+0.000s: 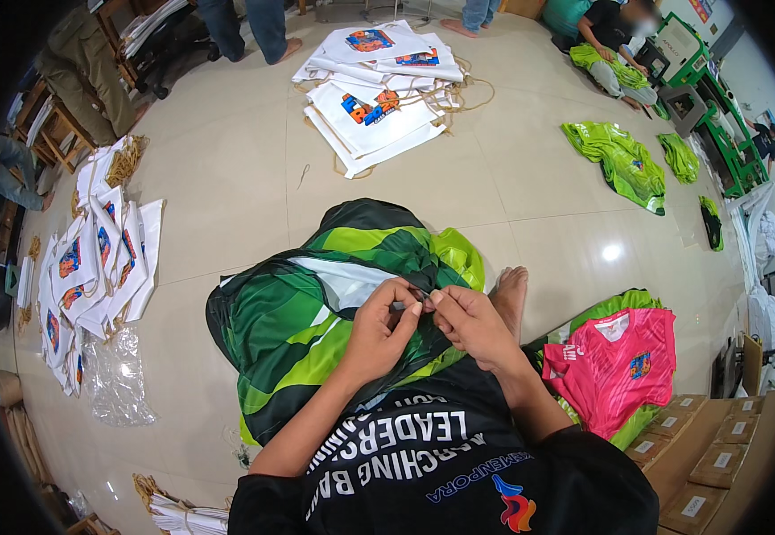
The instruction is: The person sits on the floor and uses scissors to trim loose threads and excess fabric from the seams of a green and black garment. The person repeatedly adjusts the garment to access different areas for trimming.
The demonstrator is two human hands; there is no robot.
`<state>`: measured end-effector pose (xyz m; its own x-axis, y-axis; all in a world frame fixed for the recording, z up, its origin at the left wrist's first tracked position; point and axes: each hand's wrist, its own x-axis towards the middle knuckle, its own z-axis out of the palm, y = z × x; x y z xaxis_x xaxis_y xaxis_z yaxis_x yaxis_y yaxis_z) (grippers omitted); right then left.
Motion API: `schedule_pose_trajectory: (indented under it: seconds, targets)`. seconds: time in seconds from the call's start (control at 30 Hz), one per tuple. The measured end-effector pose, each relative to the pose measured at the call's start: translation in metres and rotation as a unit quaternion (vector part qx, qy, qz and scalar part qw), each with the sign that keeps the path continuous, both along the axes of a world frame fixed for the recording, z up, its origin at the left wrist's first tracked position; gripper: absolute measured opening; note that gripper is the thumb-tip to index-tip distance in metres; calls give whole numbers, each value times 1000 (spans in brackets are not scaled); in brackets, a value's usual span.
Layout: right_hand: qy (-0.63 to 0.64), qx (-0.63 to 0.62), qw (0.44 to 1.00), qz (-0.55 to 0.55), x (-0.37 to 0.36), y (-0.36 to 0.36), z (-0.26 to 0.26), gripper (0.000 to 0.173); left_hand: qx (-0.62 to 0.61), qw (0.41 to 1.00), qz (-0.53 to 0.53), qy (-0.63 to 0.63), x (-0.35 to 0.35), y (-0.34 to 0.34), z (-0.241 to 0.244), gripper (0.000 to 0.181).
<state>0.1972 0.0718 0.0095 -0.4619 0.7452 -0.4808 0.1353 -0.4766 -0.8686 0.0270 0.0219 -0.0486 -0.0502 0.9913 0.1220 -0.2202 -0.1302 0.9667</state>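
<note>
A green and black patterned jersey [294,321] lies bunched over my lap, its white inside showing at an opening. My left hand [387,328] and my right hand [464,321] meet above its dark edge, fingertips nearly touching. My right thumb and forefinger pinch something small and thin, perhaps a thread end or a small tool; it is too small to tell. My left fingers are bent at the garment's dark hem, and whether they pinch it is partly hidden. Bright lime fabric [458,257] sticks out beyond my hands, beside my bare foot [511,297].
White printed drawstring bags [374,120] lie piled ahead, more bags [86,267] at left. A pink jersey [618,368] rests on green ones at right, near cardboard boxes [702,468]. Folded lime jerseys [618,160] lie farther off. A seated person [611,53] holds lime fabric; others stand behind.
</note>
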Motion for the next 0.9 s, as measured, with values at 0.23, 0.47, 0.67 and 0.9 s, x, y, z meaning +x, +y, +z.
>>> schedule_pose_trajectory:
  seconds: [0.23, 0.47, 0.67, 0.9]
  targets:
    - [14, -58, 998, -19, 1, 1, 6, 28, -3, 1000, -11, -24, 1, -1, 1, 5]
    - [13, -33, 999, -9, 1, 1, 1, 28, -8, 1000, -25, -18, -1, -1, 1, 5]
    - [35, -45, 998, -21, 4, 0, 4, 29, -15, 999, -26, -36, -4, -3, 5, 2]
    - [80, 57, 987, -126, 14, 9, 8, 27, -81, 996, 41, 1, -61, -25, 29, 8]
